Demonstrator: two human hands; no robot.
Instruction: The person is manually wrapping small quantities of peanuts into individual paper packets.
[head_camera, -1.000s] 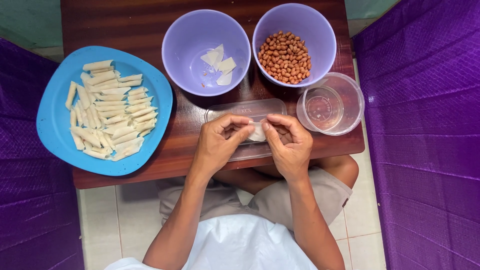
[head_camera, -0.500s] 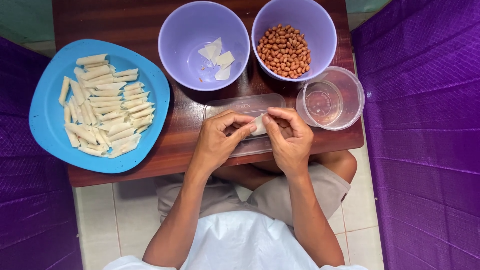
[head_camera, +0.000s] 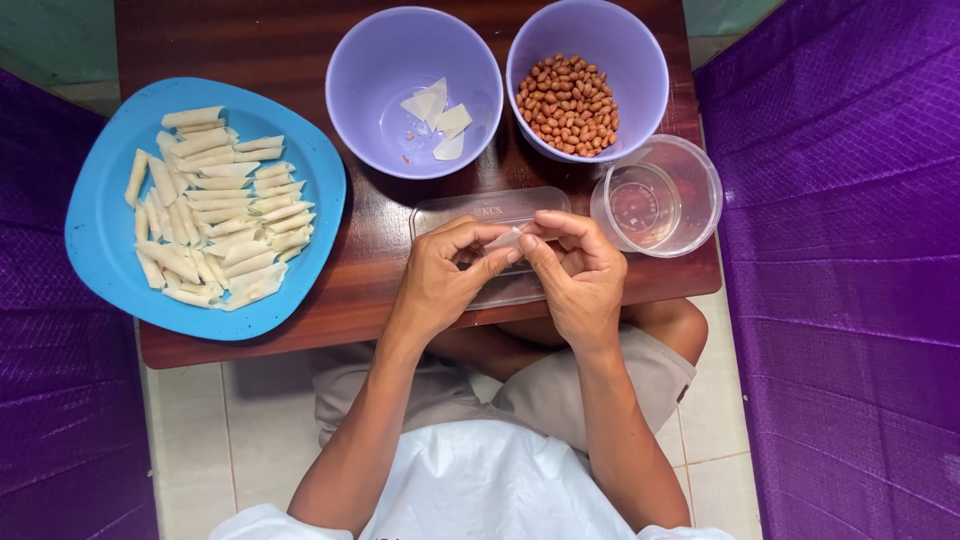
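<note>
My left hand (head_camera: 446, 277) and my right hand (head_camera: 573, 270) meet over a clear plastic lid (head_camera: 480, 212) near the front edge of the wooden table (head_camera: 380, 260). Both pinch a small pale pastry wrapper (head_camera: 505, 239) between thumbs and fingertips; what is inside it is hidden. Behind the hands stand a purple bowl (head_camera: 365, 95) with a few wrapper squares (head_camera: 437, 118) and a purple bowl (head_camera: 645, 70) of peanuts (head_camera: 571, 103).
A blue plate (head_camera: 105, 240) at the left carries several rolled pastry sticks (head_camera: 212, 205). A clear round cup (head_camera: 660, 195) stands to the right of my hands. Purple cushions (head_camera: 850, 280) flank the table on both sides; tiled floor lies below.
The fingers have shifted slightly on the wrapper, with the hands staying over the clear lid. The view has drifted a little.
</note>
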